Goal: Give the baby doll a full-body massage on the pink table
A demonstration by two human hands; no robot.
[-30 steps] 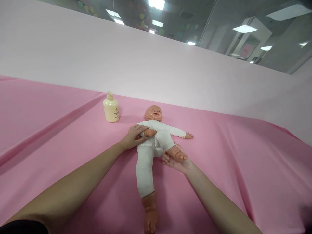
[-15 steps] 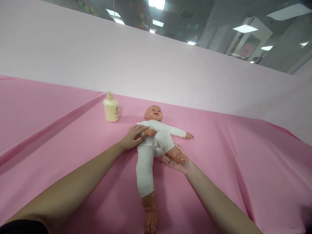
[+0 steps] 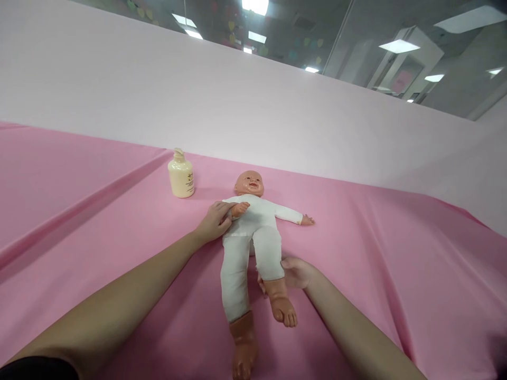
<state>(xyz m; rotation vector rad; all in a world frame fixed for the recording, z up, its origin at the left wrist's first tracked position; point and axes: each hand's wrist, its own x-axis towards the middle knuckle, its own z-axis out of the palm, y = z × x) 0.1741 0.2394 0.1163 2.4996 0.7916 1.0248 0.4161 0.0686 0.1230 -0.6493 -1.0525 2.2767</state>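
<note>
A baby doll (image 3: 257,215) with a white cloth body lies face up, its head away from me and its feet towards me. My left hand (image 3: 216,221) is closed around the doll's arm on the left side, whose small hand sticks out past my fingers. Under the doll's leg (image 3: 268,253) on the right is my right hand (image 3: 295,272); its thumb rests at the side of the lower leg and its fingertips show on the inner side. The leg hides most of those fingers. The doll's other leg (image 3: 235,279) lies straight, untouched.
A cream pump bottle (image 3: 181,177) stands upright to the left of the doll's head. Pink cloth (image 3: 340,243) with several folds covers the surface. Behind it rises a white wall (image 3: 245,116) with glass panels (image 3: 285,34) above.
The doll's leg on the right has gone from bent up to nearly straight, with my right hand moving slightly towards me. My left hand shifted slightly with the doll's arm.
</note>
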